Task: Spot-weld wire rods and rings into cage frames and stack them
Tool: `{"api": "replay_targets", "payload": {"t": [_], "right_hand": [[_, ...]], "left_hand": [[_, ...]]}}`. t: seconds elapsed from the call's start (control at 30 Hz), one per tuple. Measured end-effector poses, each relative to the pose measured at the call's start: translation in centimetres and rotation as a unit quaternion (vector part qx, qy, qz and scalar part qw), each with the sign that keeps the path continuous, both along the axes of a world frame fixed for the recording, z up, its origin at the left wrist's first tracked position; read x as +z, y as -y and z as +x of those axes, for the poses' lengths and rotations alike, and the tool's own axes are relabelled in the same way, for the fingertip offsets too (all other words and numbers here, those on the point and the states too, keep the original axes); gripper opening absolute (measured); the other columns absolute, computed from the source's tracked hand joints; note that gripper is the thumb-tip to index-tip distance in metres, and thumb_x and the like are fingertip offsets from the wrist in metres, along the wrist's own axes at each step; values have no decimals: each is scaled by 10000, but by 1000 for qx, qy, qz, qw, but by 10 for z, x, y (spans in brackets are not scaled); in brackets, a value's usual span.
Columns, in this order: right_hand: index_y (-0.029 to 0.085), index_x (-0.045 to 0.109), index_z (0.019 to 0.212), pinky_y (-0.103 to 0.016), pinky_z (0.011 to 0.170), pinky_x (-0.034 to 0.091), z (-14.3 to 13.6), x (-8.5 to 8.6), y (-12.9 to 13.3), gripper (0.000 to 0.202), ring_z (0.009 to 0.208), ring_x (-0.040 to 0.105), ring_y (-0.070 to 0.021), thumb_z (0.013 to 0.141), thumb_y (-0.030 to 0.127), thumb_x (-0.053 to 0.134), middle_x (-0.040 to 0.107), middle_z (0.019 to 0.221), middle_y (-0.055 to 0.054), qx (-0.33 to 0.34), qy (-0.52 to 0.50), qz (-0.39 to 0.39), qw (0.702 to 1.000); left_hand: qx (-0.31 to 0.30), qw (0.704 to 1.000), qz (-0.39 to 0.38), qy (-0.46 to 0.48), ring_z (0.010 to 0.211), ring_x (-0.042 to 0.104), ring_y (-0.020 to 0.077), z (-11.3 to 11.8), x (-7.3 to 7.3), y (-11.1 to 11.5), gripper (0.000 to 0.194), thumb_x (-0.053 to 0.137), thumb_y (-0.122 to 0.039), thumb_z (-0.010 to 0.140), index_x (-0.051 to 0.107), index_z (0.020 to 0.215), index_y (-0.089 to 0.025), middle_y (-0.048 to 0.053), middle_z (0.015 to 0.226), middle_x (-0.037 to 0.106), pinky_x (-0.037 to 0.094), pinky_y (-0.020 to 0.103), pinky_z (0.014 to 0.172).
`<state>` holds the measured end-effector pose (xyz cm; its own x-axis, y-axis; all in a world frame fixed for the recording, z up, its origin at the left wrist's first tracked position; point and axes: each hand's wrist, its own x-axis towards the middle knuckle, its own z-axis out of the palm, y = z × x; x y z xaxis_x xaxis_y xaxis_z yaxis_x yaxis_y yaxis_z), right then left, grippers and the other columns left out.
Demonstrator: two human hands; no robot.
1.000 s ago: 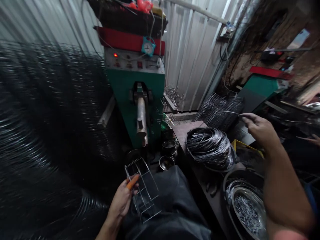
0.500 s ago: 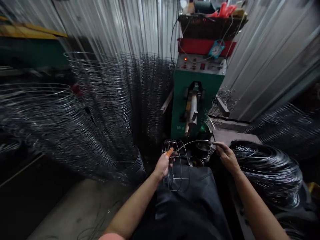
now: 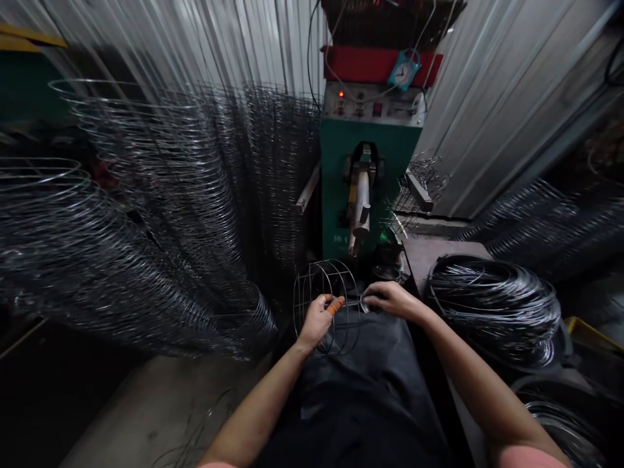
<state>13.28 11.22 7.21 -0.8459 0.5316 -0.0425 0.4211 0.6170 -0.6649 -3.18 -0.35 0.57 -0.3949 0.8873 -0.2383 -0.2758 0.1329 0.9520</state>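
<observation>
and here the left hand (image 3: 316, 320), orange-wrapped thumb clamped over, pinches the wire frame (image 3: 303, 292) above the dark-covered lap (image 3: 365, 396) — the right hand (image 3: 390, 300) just beside it, fingers curled, though what they grip is hard to tell. beyond stands the green machine (image 3: 336, 175) against a ribbed metal wall (image 3: 458, 110) — coiled wire (image 3: 497, 305) on the bench (image 3: 433, 250) at right, stacked wire rings (image 3: 170, 182) left over bare grey floor (image 3: 131, 409).

Head-worn view, facing forward and down

Machine arm (image 3: 361, 201) above wire frame (image 3: 319, 279).
</observation>
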Motion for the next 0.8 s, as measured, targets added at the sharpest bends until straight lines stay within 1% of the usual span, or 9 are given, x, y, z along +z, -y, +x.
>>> {"api": "replay_targets", "payload": {"t": [0.1, 0.17, 0.3, 0.37, 0.47, 0.53, 0.63, 0.7, 0.8], "right_hand": [[177, 669, 811, -249, 683, 438, -14, -1, 2, 186, 734, 598, -160, 766, 295, 533, 665, 782, -23, 32, 28, -20, 999], [171, 663, 800, -250, 686, 437, -16, -4, 2, 172, 740, 595, -163, 747, 277, 538, 662, 781, -22, 22, 39, -36, 998], [158, 627, 796, -254, 685, 433, -9, -12, -1, 156, 748, 581, -165, 726, 248, 521, 643, 781, -24, 2, 40, -53, 998], [158, 606, 792, -254, 677, 432, -5, -16, -3, 141, 739, 571, -163, 715, 228, 510, 629, 769, -20, -5, 38, -61, 997], [157, 573, 772, -253, 654, 421, 0, -21, -5, 117, 701, 544, -154, 697, 196, 494, 598, 734, -12, -11, 45, -67, 997], [158, 555, 761, -251, 642, 408, 1, -22, -5, 103, 687, 524, -148, 696, 192, 484, 579, 725, -10, -8, 47, -70, 996], [161, 535, 741, -247, 617, 385, 1, -23, -5, 81, 668, 498, -142, 709, 208, 477, 555, 709, -5, -3, 58, -67, 996], [162, 526, 731, -247, 596, 367, 1, -23, -5, 84, 649, 480, -139, 723, 234, 484, 540, 693, -2, -6, 74, -50, 996], [163, 521, 717, -242, 568, 340, 1, -21, -7, 173, 624, 455, -129, 752, 333, 514, 524, 675, 5, -7, 80, -23, 997]], "left_hand": [[-11, 1000, 7, -23, 558, 456, 102, -2, -3, 3, 393, 683, -510, 604, 597, 716, -143, -14, 599, 532, 335, 223, 530], [-20, 999, 10, -24, 548, 452, 96, -5, -6, 6, 403, 649, -520, 643, 613, 769, -139, -12, 607, 529, 339, 222, 533], [-34, 999, 21, -23, 579, 465, 84, -16, -7, 11, 457, 615, -491, 698, 591, 998, -147, 0, 703, 538, 364, 212, 557], [-45, 998, 21, -48, 642, 495, 90, -23, -9, 15, 515, 670, -444, 660, 561, 1073, -156, 22, 817, 555, 395, 218, 601], [-63, 991, 10, -119, 684, 515, 97, -31, -13, 20, 602, 740, -356, 586, 536, 1121, -168, 47, 950, 557, 431, 246, 645], [-58, 984, 1, -169, 674, 527, 106, -34, -16, 24, 550, 718, -327, 612, 545, 1111, -172, 51, 952, 570, 445, 269, 652], [-34, 974, 12, -224, 743, 563, 142, -34, -18, 29, 356, 650, -314, 688, 596, 1014, -179, 54, 952, 596, 451, 308, 731], [-22, 972, 26, -233, 817, 568, 164, -33, -18, 30, 277, 631, -313, 711, 617, 954, -181, 58, 967, 605, 438, 318, 786], [-9, 976, 26, -215, 816, 564, 167, -32, -18, 30, 220, 622, -334, 723, 635, 868, -168, 58, 895, 615, 430, 297, 771]]}}
